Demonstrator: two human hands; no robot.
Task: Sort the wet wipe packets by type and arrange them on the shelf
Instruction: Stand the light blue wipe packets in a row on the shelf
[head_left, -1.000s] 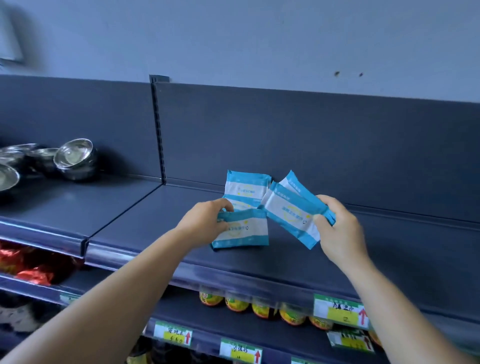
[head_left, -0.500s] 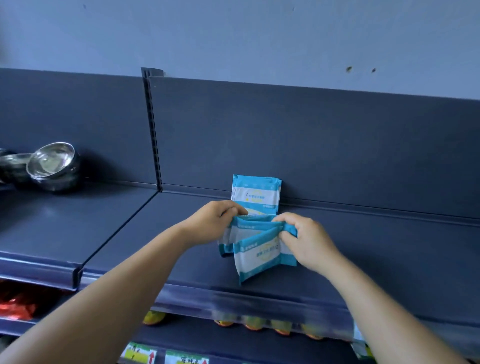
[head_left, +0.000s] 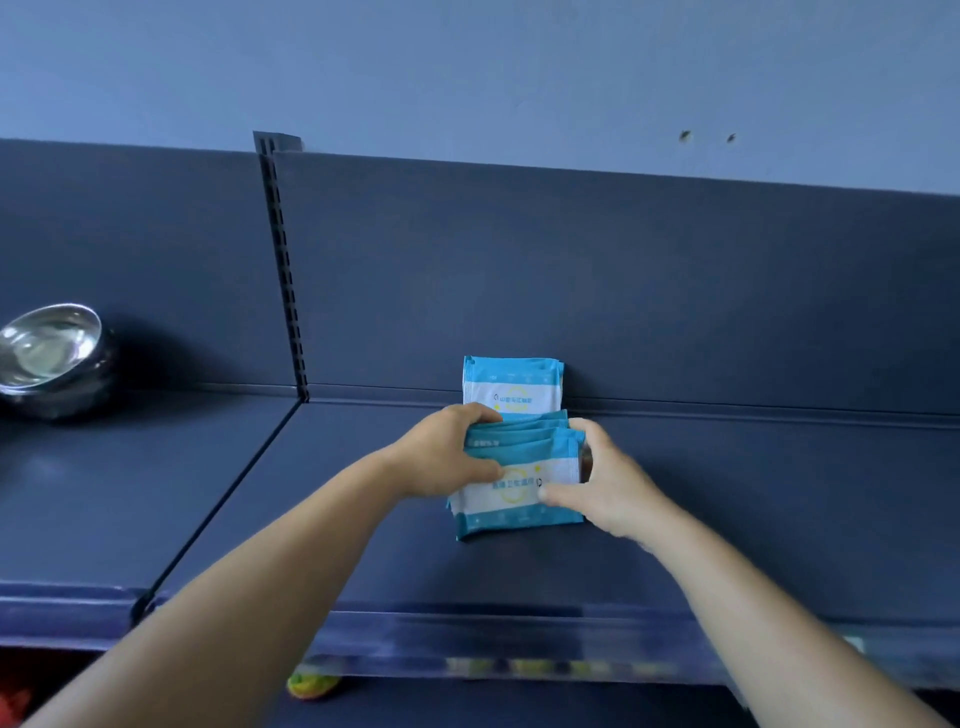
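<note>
A stack of blue-and-white wet wipe packets (head_left: 514, 483) stands on edge on the dark shelf (head_left: 727, 519), held between both hands. My left hand (head_left: 447, 457) grips the stack's left side, thumb on the front packet and fingers over the top. From the right, my right hand (head_left: 602, 483) grips it with the thumb across the front. Behind the stack, one more packet (head_left: 511, 387) of the same colours leans upright against the shelf's back panel.
A steel bowl (head_left: 52, 353) sits on the neighbouring shelf section at far left, past the slotted upright (head_left: 283, 270). The shelf's front lip (head_left: 519, 623) runs below my forearms. Blurred goods show on the lower shelf.
Both hands have brought their separate packets together into one stack and set it down on the shelf in front of the leaning packet. The view has tilted upward.
</note>
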